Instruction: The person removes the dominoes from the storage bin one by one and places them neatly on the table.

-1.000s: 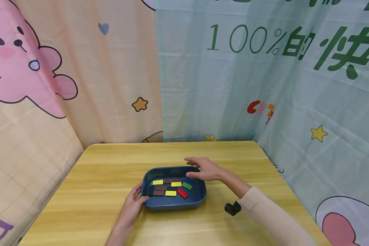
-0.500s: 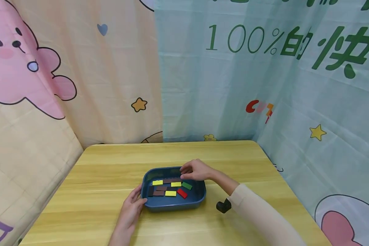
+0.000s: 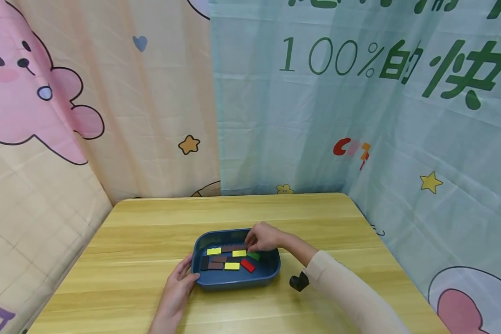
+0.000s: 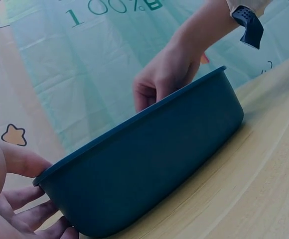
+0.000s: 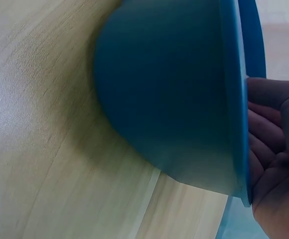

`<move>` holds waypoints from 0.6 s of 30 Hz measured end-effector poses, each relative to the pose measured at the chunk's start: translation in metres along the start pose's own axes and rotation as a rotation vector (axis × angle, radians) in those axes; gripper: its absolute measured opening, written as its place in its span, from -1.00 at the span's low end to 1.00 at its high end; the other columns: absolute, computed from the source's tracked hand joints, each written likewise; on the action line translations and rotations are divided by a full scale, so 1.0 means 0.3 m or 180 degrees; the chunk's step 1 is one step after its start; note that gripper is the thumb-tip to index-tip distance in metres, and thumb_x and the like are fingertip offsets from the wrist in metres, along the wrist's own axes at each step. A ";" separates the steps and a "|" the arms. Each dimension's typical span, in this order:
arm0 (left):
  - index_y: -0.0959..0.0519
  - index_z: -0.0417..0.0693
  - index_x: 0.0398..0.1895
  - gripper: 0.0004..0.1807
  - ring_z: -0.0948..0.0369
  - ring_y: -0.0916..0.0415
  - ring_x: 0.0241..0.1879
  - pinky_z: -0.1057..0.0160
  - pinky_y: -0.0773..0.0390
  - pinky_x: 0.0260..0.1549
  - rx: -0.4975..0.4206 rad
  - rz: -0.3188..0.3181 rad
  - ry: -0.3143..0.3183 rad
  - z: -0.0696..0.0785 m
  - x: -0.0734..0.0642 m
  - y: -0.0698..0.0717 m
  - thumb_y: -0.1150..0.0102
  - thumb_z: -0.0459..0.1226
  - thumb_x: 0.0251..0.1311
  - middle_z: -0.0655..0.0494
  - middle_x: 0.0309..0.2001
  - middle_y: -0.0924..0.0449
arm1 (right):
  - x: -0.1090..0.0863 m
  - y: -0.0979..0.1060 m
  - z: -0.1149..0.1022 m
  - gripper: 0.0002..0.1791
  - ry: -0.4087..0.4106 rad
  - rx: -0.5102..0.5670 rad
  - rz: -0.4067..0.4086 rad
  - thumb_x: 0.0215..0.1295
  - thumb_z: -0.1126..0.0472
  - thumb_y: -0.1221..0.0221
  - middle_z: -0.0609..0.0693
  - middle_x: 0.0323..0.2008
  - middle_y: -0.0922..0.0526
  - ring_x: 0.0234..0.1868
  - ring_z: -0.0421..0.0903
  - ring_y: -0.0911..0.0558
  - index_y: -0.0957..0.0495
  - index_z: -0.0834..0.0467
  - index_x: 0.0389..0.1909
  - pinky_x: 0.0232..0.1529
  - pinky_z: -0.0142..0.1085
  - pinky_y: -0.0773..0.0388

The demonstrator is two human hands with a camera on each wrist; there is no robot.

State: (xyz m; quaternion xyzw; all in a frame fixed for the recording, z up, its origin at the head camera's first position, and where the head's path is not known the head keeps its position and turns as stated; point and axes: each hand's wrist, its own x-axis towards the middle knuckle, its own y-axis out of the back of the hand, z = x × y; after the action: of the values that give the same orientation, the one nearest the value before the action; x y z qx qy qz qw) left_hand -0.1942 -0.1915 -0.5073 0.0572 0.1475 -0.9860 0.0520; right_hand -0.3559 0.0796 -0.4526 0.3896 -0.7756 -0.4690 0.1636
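A dark blue rectangular tray [image 3: 235, 281] with rounded corners stands on the table, small flat domino-like blocks lying inside. My left hand [image 3: 178, 286] grips its left end, thumb over the rim and curled fingers against the outer wall, as the left wrist view shows. Reaching over the back right rim, my right hand [image 3: 265, 236] points its bent fingertips down at the right end of a brown block [image 3: 230, 248]. Just below them lies a green block [image 3: 254, 255], partly covered by the hand. I cannot tell whether the fingers pinch a block; the tray wall hides them in both wrist views.
Nearby in the tray are several yellow blocks [image 3: 232, 266], a red block [image 3: 247, 265] lying slanted, and other brown and black ones. The wooden table [image 3: 150, 232] ends at printed curtains [image 3: 259, 139]. A black wrist camera [image 3: 299, 281] hangs under the right sleeve.
My right hand has moved left and down from over the tray's back right corner into it, its fingers bending. My left hand stays on the tray; the blocks show no shift.
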 end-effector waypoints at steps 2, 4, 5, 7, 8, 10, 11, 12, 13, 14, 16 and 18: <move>-0.04 -0.35 0.60 -0.25 -0.11 -0.05 0.53 0.35 -0.43 0.23 0.0004 0.0006 0.0008 0.000 0.002 -0.001 -0.01 -0.57 0.37 -0.31 0.60 0.04 | 0.001 -0.002 0.002 -0.73 -0.0003 -0.0111 -0.0016 0.27 0.25 -0.45 -0.05 -0.23 -0.79 -0.23 -0.27 -0.73 -0.76 0.28 -0.06 -0.18 -0.43 -0.65; -0.04 -0.34 0.61 -0.25 -0.11 -0.06 0.52 0.35 -0.43 0.22 0.0018 0.0021 0.0029 0.001 0.002 -0.001 0.00 -0.57 0.38 -0.31 0.60 0.05 | 0.006 -0.003 0.001 -0.73 -0.0015 -0.0224 -0.0039 0.25 0.25 -0.46 -0.05 -0.23 -0.79 -0.24 -0.27 -0.73 -0.77 0.26 -0.07 -0.19 -0.44 -0.65; -0.05 -0.32 0.61 -0.25 -0.09 -0.06 0.52 0.35 -0.43 0.22 0.0022 0.0046 0.0053 0.003 0.002 0.000 -0.01 -0.56 0.38 -0.30 0.60 0.05 | 0.010 -0.004 -0.001 -0.73 -0.0027 -0.0282 -0.0049 0.24 0.25 -0.47 -0.05 -0.24 -0.79 -0.24 -0.28 -0.72 -0.77 0.26 -0.08 -0.19 -0.44 -0.65; -0.05 -0.31 0.61 -0.25 -0.09 -0.07 0.52 0.34 -0.42 0.24 0.0036 0.0069 0.0082 0.005 0.001 0.002 -0.02 -0.55 0.40 -0.30 0.60 0.05 | 0.019 -0.008 -0.003 -0.74 -0.0060 -0.0395 -0.0066 0.22 0.23 -0.49 -0.07 -0.26 -0.79 -0.26 -0.29 -0.71 -0.78 0.24 -0.10 -0.21 -0.45 -0.65; -0.05 -0.30 0.62 -0.25 -0.09 -0.07 0.52 0.34 -0.42 0.24 0.0045 0.0076 0.0089 0.006 0.000 0.003 -0.02 -0.54 0.40 -0.30 0.60 0.05 | 0.022 -0.010 -0.004 -0.74 -0.0083 -0.0456 -0.0075 0.21 0.22 -0.50 -0.08 -0.27 -0.79 -0.27 -0.30 -0.71 -0.79 0.22 -0.10 -0.22 -0.46 -0.65; -0.05 -0.30 0.62 -0.25 -0.09 -0.08 0.52 0.37 -0.44 0.20 0.0046 0.0089 0.0095 0.008 -0.001 0.005 -0.03 -0.54 0.40 -0.30 0.60 0.04 | 0.027 -0.016 -0.007 -0.75 -0.0129 -0.0538 -0.0097 0.20 0.22 -0.51 -0.10 -0.29 -0.78 -0.30 -0.32 -0.70 -0.80 0.20 -0.12 -0.25 -0.47 -0.64; -0.04 -0.31 0.61 -0.25 -0.10 -0.08 0.52 0.38 -0.44 0.18 0.0054 0.0083 0.0083 0.008 -0.002 0.005 -0.02 -0.53 0.40 -0.32 0.60 0.05 | 0.029 -0.021 -0.008 -0.75 -0.0139 -0.0584 -0.0111 0.19 0.21 -0.52 -0.11 -0.30 -0.78 -0.31 -0.33 -0.69 -0.80 0.19 -0.13 -0.26 -0.47 -0.64; -0.05 -0.31 0.61 -0.26 -0.10 -0.09 0.51 0.40 -0.46 0.14 0.0050 0.0088 0.0075 0.008 -0.002 0.005 -0.02 -0.54 0.40 -0.32 0.60 0.04 | 0.030 -0.025 -0.010 -0.75 -0.0149 -0.0626 -0.0125 0.18 0.21 -0.52 -0.13 -0.31 -0.78 -0.32 -0.33 -0.68 -0.81 0.17 -0.14 -0.27 -0.47 -0.64; -0.05 -0.32 0.61 -0.26 -0.11 -0.10 0.50 0.42 -0.47 0.11 0.0048 0.0089 0.0068 0.008 -0.002 0.005 -0.03 -0.54 0.39 -0.32 0.59 0.03 | 0.030 -0.030 -0.011 -0.76 -0.0161 -0.0656 -0.0134 0.17 0.21 -0.52 -0.13 -0.31 -0.78 -0.33 -0.34 -0.67 -0.81 0.16 -0.14 -0.27 -0.48 -0.63; -0.05 -0.33 0.60 -0.25 -0.11 -0.10 0.50 0.43 -0.48 0.10 0.0044 0.0085 0.0063 0.006 -0.001 0.004 -0.03 -0.54 0.38 -0.32 0.59 0.03 | 0.029 -0.034 -0.014 -0.76 -0.0179 -0.0678 -0.0138 0.17 0.21 -0.53 -0.14 -0.31 -0.77 -0.33 -0.34 -0.66 -0.81 0.16 -0.14 -0.28 -0.48 -0.63; -0.05 -0.34 0.60 -0.26 -0.12 -0.11 0.49 0.43 -0.48 0.09 0.0044 0.0068 0.0057 0.004 -0.001 0.003 -0.02 -0.55 0.38 -0.33 0.59 0.03 | 0.027 -0.043 -0.018 -0.75 -0.0222 -0.0694 -0.0134 0.15 0.22 -0.54 -0.14 -0.32 -0.77 -0.33 -0.33 -0.65 -0.82 0.15 -0.14 -0.28 -0.47 -0.63; -0.06 -0.34 0.59 -0.26 -0.11 -0.12 0.49 0.42 -0.48 0.10 0.0042 0.0066 0.0058 0.002 -0.001 0.002 -0.03 -0.55 0.37 -0.32 0.59 0.03 | 0.026 -0.050 -0.019 -0.75 -0.0265 -0.0688 -0.0106 0.14 0.23 -0.54 -0.15 -0.32 -0.77 -0.34 -0.33 -0.65 -0.81 0.15 -0.14 -0.29 -0.47 -0.63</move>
State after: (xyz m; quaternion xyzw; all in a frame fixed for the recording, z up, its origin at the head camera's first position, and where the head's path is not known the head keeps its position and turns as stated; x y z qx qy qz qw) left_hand -0.1939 -0.1922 -0.5069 0.0680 0.1408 -0.9858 0.0605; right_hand -0.3506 0.0663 -0.4633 0.3627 -0.7200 -0.5684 0.1644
